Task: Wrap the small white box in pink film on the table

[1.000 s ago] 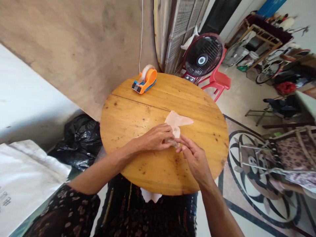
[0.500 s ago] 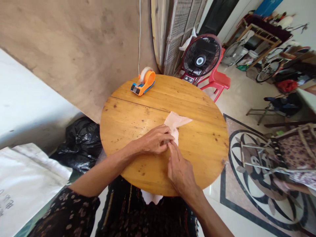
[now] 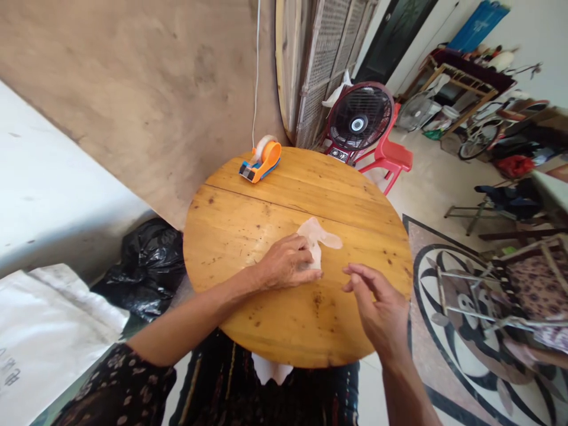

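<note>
A small, thin, pale pink piece of fabric [image 3: 314,232] lies on the round wooden table [image 3: 248,222], with one rounded end pointing right. Its exact kind I cannot make out. My left hand [image 3: 288,260] rests on the table at the fabric's left edge, its curled fingers gripping it and its thumb stretched along the lower edge. Raised over the right part of the table, my right hand [image 3: 377,302] is apart from the fabric. Its fingers are slightly bent and apart, with nothing visible between them.
An orange tape dispenser [image 3: 262,160] stands at the table's far left edge. Beyond the table are a fan [image 3: 360,118] and a red chair [image 3: 393,155]. A black plastic bag [image 3: 146,260] sits on the left. On the right is a metal-framed chair [image 3: 528,284] with part of another person.
My right hand has let go of the fabric and moved right, away from my left hand. The fabric's right end has changed from pointed to rounded and dropped slightly.
</note>
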